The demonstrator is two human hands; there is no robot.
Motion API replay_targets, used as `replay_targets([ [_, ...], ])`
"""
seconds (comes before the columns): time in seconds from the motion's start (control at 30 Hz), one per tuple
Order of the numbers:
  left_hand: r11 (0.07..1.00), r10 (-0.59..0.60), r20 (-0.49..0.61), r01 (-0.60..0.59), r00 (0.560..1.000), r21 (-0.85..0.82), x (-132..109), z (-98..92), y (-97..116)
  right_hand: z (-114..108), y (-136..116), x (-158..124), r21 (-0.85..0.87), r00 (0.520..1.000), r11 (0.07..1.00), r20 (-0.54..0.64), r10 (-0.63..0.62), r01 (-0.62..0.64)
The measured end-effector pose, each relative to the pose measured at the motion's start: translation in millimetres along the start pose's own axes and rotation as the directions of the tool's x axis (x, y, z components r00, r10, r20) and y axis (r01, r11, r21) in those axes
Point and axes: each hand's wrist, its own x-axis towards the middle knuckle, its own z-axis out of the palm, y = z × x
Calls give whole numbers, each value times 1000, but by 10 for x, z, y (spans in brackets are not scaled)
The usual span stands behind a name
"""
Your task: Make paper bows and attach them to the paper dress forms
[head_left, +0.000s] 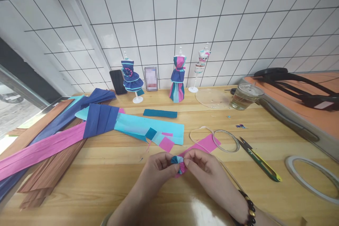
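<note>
Between my two hands is a small pleated rosette [178, 160] in teal, light blue and pink, perhaps of crepe paper or thin cloth. My left hand [161, 166] pinches its left side between thumb and fingers. The opposite edge is gripped by my right hand [202, 170], whose wrist wears a dark bead bracelet [250, 207]. Just beyond my fingers lies a pink strip [209, 143], partly hidden by the hands. Farther left, a pink square [166, 144] and a teal square [151, 133] rest on a light-blue strip [137, 124].
Dressed mini mannequins [177, 77] stand along the tiled wall, near a phone [118, 82]. Folded brown strips [57, 160] and a navy piece [101, 120] lie left. To the right are thread snips [261, 162], tape rolls [291, 171] and a glass of liquid [245, 97].
</note>
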Motion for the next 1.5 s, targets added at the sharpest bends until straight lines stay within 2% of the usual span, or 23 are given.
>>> replay_targets([
  [0.2,1000,-2,-14,2,1000,-1,24,-37,-16,-1,21,28,89,1000,996,20,-7,5],
  [0.3,1000,-5,-22,4,1000,-22,36,-53,-26,-5,-14,24,160,997,987,68,-36,24],
  [0.43,998,-20,-47,17,999,-57,39,-58,-37,30,-1,22,242,989,969,146,15,-51],
  [0.6,998,-44,-21,43,999,-42,35,-61,-32,80,70,38,333,991,939,124,49,-88],
  [0.87,999,-35,2,35,999,10,16,-58,-9,62,94,45,319,997,947,80,22,-46],
  [1.03,996,-41,53,45,998,-71,16,-53,2,41,67,56,335,997,942,79,10,-36],
  [1.17,992,-46,26,48,999,-118,19,-24,10,39,68,54,284,999,959,45,0,-13],
  [1.5,998,-46,-34,47,998,46,20,-1,-1,23,128,58,114,999,992,-13,-50,51],
])
